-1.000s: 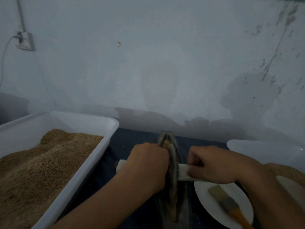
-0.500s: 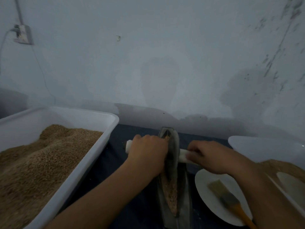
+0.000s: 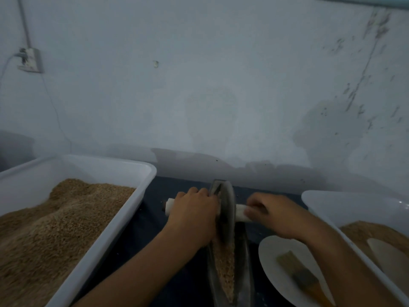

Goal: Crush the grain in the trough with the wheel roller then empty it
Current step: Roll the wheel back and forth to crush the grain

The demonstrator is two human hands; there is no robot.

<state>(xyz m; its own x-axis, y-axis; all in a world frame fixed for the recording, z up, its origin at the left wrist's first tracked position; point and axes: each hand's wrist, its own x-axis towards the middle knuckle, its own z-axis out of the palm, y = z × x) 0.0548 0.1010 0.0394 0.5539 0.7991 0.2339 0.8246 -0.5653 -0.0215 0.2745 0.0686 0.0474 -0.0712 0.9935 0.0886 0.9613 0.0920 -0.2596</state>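
Note:
A narrow dark metal trough (image 3: pixel 243 269) runs away from me in the middle of the dark table, with brown grain (image 3: pixel 224 267) lying in its near half. The grey wheel roller (image 3: pixel 225 209) stands upright in the trough's far part. A pale wooden axle (image 3: pixel 240 212) passes through the wheel. My left hand (image 3: pixel 194 211) grips the axle left of the wheel. My right hand (image 3: pixel 274 214) grips the axle on the right side.
A big white tub (image 3: pixel 132 209) heaped with grain stands at the left. Another white tub (image 3: pixel 332 204) with grain is at the right. A white plate (image 3: pixel 272 253) holding a brush (image 3: pixel 298 275) lies beside the trough. The wall is close behind.
Both hands have pushed the wheel roller away from me along the trough to its far part. More of the grain in the near half has come into view.

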